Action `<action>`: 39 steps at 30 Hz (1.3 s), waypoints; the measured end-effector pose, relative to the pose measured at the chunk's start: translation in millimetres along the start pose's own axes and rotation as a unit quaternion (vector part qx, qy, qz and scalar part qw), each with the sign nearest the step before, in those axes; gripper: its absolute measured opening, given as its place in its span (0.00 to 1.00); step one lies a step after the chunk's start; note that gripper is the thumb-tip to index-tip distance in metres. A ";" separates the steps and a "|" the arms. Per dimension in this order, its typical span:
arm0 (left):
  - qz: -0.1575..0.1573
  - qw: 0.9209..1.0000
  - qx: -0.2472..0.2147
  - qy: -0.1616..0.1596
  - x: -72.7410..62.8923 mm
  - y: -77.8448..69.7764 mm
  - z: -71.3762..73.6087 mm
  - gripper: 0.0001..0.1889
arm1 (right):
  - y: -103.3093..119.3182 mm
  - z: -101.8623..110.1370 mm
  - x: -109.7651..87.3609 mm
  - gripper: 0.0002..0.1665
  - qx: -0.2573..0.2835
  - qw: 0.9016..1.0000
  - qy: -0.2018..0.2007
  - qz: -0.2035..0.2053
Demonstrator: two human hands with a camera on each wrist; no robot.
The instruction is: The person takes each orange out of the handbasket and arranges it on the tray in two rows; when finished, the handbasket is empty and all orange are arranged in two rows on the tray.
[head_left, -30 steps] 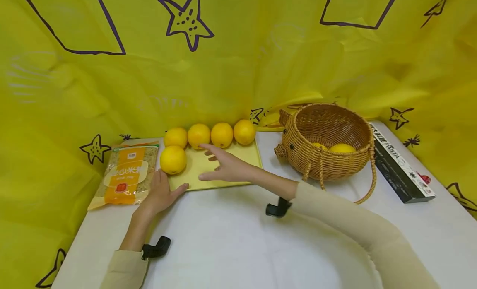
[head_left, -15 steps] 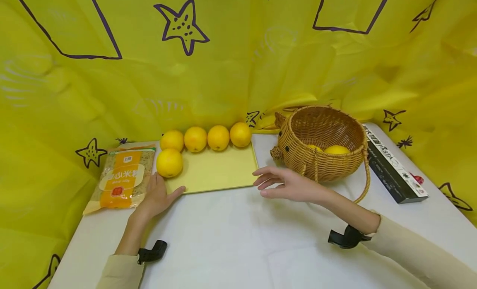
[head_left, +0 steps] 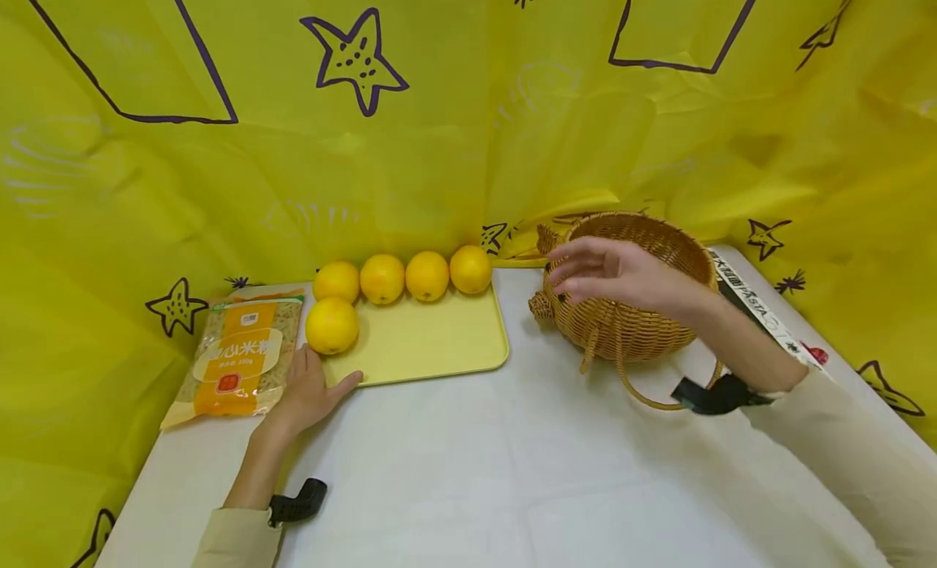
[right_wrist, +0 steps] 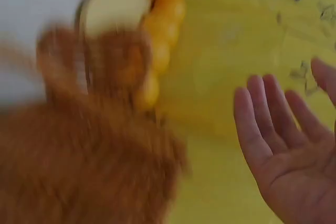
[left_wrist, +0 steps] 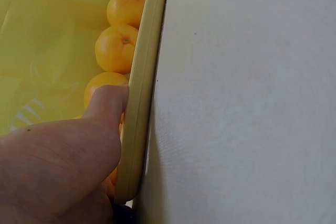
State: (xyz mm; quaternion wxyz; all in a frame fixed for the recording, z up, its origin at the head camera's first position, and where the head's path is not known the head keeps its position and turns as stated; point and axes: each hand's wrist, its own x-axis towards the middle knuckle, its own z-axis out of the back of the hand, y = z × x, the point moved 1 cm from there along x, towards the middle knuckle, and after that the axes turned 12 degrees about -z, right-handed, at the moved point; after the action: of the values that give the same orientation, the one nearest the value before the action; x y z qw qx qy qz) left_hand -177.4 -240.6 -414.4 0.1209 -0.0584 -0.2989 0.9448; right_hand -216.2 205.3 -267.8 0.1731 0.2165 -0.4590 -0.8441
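Observation:
My left hand [head_left: 306,393] holds the front left corner of a pale yellow tray [head_left: 432,340], thumb over the front rim [left_wrist: 142,108] and fingers along the left side. Several oranges [head_left: 383,279] sit on the tray, most in a row at the back, with one orange [head_left: 333,325] in front at the left, near those fingers. My right hand [head_left: 622,275], its fingers spread and slightly bent, is raised in front of the pig-shaped wicker basket [head_left: 629,332]. That palm [right_wrist: 299,177] is bare in the right wrist view. The basket's contents are hidden behind the hand.
An orange-and-clear food packet [head_left: 241,356] lies left of the tray. Behind the basket, at the right, lies a long pasta box [head_left: 754,299], with a small red item [head_left: 816,354] beside it. The basket's looped handle [head_left: 651,401] hangs forward onto the white table [head_left: 468,470].
My right hand has swung from over the tray rightward and up to the basket, holding nothing. The left hand stays at the tray's corner. The view has shifted slightly.

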 end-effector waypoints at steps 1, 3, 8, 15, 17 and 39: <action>0.001 1.000 -0.001 0.000 -0.2 -0.2 0.1 0.54 | 2.5 13.1 3.3 0.26 -0.037 0.999 0.004 -0.009; 0.000 1.000 -0.002 -0.001 -0.4 -0.7 0.2 0.53 | 4.5 39.7 10.7 0.26 -0.116 0.993 0.012 -0.035; -0.002 1.000 -0.001 -0.005 -0.2 -0.6 -0.5 0.52 | -6.0 94.4 31.9 0.30 -0.205 0.970 0.089 -0.097; -0.007 1.000 0.004 -0.010 -0.1 1.9 -0.3 0.51 | -40.9 131.1 58.3 0.38 -0.160 0.953 0.177 -0.188; -0.011 1.000 0.004 -0.013 0.1 2.5 -1.0 0.51 | -52.3 135.7 61.3 0.39 -0.127 0.949 0.193 -0.215; -0.014 1.000 0.003 -0.017 -1.0 1.4 0.7 0.52 | -66.8 101.6 84.6 0.44 -0.039 0.902 0.311 -0.296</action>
State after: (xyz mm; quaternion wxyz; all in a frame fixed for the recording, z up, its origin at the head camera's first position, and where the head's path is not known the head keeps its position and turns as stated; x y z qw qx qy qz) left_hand -176.8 -242.3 -414.6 0.1293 -0.0381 -0.2986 0.9448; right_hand -347.3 269.5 -292.8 0.0574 0.5874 -0.2630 -0.7632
